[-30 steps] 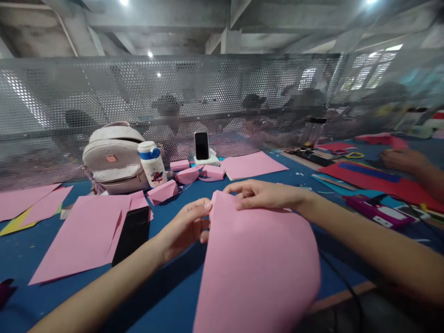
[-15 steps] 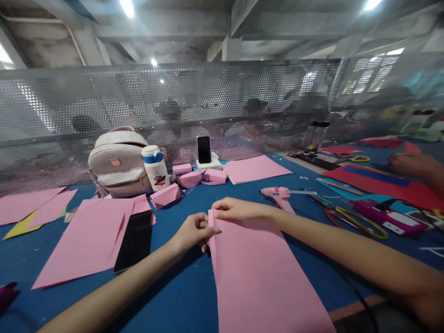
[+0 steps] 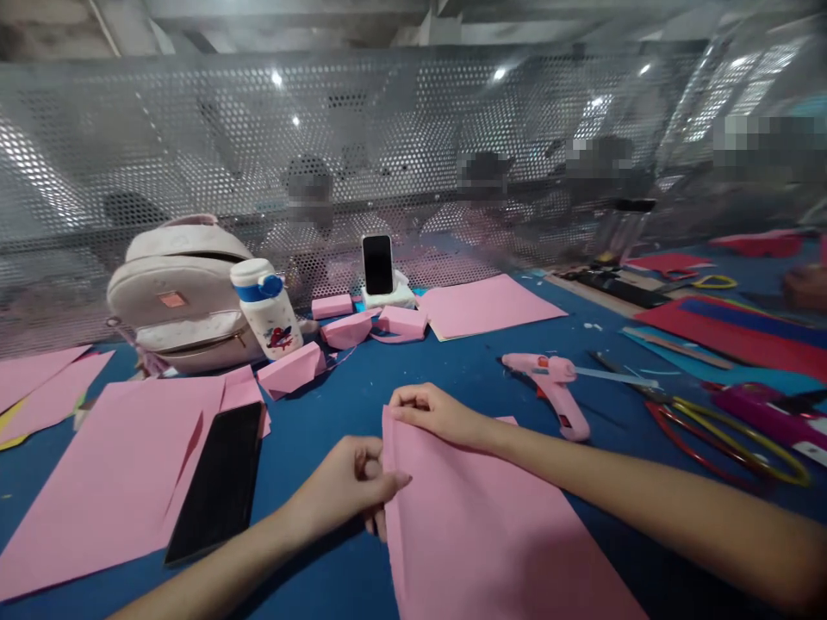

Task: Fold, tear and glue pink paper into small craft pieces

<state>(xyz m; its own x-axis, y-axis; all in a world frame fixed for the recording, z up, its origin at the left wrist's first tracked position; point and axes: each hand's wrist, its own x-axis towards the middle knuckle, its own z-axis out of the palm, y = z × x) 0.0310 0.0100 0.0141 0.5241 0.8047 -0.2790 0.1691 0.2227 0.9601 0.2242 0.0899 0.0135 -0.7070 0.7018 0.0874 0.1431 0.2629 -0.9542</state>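
Observation:
A pink paper sheet (image 3: 491, 542) lies on the blue table (image 3: 336, 405) in front of me. My left hand (image 3: 352, 486) pinches its left edge, fingers closed on a narrow folded strip. My right hand (image 3: 432, 412) is closed on the sheet's far left corner, just beyond the left hand. Both forearms reach in from the bottom of the view.
A black phone (image 3: 216, 482) lies on loose pink sheets (image 3: 109, 474) to the left. A pink glue gun (image 3: 552, 383) and scissors (image 3: 724, 430) lie to the right. At the back are a backpack (image 3: 177, 297), a bottle (image 3: 268, 310), folded pink pieces (image 3: 345, 327), a propped phone (image 3: 378, 265) and a mesh screen (image 3: 413, 155).
The sheet, held up and curved a second ago, now lies flat on the table. Both hands came down and nearer to me along its left edge. The glue gun came into view.

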